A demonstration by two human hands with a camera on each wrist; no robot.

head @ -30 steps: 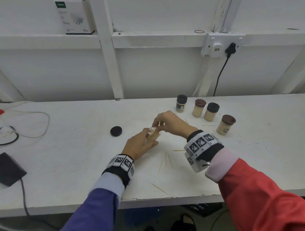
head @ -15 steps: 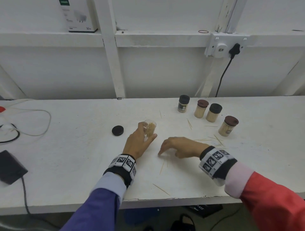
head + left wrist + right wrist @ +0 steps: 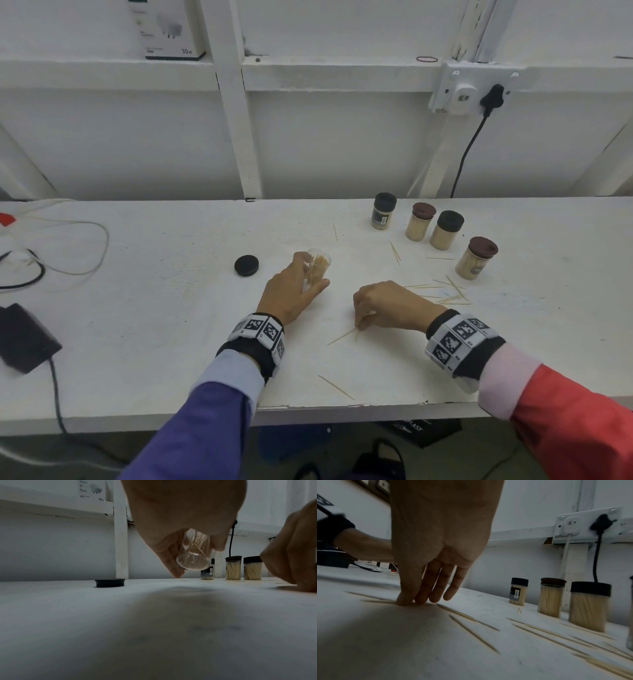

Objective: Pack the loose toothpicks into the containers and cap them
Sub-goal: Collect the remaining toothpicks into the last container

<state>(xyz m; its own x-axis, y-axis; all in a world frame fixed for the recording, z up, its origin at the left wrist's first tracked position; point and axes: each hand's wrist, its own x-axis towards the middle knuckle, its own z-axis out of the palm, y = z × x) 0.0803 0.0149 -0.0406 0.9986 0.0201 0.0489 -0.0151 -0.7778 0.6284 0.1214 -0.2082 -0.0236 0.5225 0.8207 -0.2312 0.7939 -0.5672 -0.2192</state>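
Left hand [image 3: 291,294] curled around an uncapped clear jar [image 3: 318,269] half full of toothpicks, lifted off the white table [image 3: 154,308]; right hand [image 3: 387,305] fingertips [image 3: 406,600] pressing loose toothpicks [image 3: 342,336] flat, grip unclear; black cap [image 3: 246,265] just left.

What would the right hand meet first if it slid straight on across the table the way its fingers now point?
The right hand points leftward, fingertips on a loose toothpick on the table. Beyond that, the left hand holding the open container seems nearest in line, though depth is unclear.
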